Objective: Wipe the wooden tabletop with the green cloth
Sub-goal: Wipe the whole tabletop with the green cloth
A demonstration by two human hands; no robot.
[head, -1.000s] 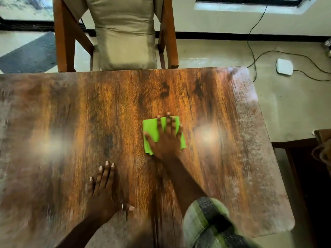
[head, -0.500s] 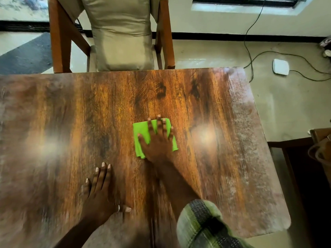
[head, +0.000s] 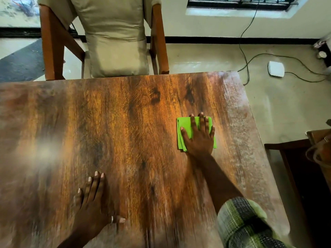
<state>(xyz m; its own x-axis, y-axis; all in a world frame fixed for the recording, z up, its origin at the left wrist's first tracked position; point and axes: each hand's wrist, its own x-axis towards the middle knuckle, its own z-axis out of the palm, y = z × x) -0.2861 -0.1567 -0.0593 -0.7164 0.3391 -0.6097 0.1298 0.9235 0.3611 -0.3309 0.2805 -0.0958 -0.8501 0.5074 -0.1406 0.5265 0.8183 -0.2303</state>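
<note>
Head view: the right hand [head: 199, 138] presses flat, fingers straight and slightly spread, on the folded green cloth [head: 184, 127], which lies on the tabletop [head: 134, 122] toward its right edge. The left hand [head: 92, 201] rests flat on the wood near the front edge, fingers together and thumb out.

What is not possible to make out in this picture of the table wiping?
Green cloth: head view, its middle is covered by the right hand.
Wooden tabletop: head view, near part blurred, left side cut off by the frame edge.
Chair: head view, top cut off by the upper edge, lower part hidden behind the tabletop.
</note>
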